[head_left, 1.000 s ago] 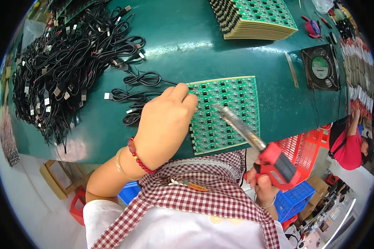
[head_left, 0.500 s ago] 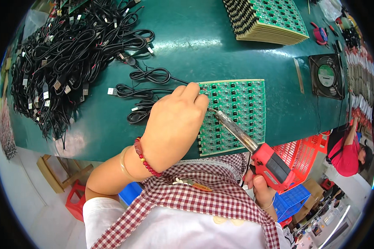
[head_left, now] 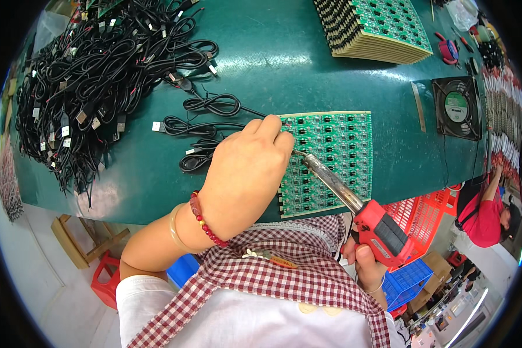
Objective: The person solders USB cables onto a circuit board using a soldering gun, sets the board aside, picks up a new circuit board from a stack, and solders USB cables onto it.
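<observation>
A green circuit board panel (head_left: 336, 168), filled with rows of small components, lies at the table's near edge. My left hand (head_left: 252, 165) is closed in a pinch over its left edge, on a black USB cable (head_left: 198, 155) that runs in under the palm; the fingertips and the cable's end are hidden. Two more looped cables, an upper one (head_left: 214, 105) and a middle one (head_left: 185, 124), lead toward the panel's upper left. My right hand (head_left: 366, 267) grips a red and black soldering iron (head_left: 383, 233). Its metal tip reaches the board right beside my left fingers.
A big heap of black USB cables (head_left: 93, 87) covers the table's left. Stacked circuit panels (head_left: 383, 35) stand at the back right, near a black fan (head_left: 456, 107) and a solder spool (head_left: 448, 51). A red basket (head_left: 426, 214) is below the right edge; another person (head_left: 484, 214) is beyond.
</observation>
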Action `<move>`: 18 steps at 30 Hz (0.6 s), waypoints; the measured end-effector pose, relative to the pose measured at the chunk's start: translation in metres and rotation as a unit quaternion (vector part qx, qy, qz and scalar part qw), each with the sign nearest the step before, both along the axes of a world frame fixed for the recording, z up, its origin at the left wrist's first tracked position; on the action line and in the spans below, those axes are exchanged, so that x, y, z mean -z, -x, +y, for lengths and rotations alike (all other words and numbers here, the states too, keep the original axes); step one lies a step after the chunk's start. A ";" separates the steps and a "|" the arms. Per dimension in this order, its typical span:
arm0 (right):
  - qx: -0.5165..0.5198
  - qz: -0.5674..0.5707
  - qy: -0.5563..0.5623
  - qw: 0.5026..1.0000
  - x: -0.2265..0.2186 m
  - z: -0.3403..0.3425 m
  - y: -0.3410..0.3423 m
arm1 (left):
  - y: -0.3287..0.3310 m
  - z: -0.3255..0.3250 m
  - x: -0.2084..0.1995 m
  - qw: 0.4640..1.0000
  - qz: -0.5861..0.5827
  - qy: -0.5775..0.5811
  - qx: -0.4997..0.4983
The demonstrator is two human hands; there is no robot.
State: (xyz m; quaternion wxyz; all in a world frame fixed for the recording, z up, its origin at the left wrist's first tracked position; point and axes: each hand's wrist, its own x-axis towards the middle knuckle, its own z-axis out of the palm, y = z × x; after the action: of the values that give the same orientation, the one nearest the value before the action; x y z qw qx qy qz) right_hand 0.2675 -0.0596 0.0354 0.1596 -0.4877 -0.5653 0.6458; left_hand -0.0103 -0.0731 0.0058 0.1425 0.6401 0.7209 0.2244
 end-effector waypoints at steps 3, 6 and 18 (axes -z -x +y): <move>-0.021 -0.018 -0.036 0.999 0.003 0.000 0.001 | 0.000 0.000 0.001 1.000 0.004 0.003 0.000; -0.011 -0.011 -0.037 0.999 0.002 -0.001 -0.001 | 0.000 0.000 0.000 1.000 0.007 0.003 0.001; -0.021 -0.011 -0.033 0.999 0.002 0.000 0.001 | 0.000 -0.001 0.000 1.000 0.005 0.001 0.000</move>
State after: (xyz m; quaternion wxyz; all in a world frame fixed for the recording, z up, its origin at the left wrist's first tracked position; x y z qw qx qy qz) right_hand 0.2668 -0.0601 0.0331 0.1560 -0.4773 -0.5984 0.6243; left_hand -0.0106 -0.0740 0.0059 0.1396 0.6408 0.7219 0.2209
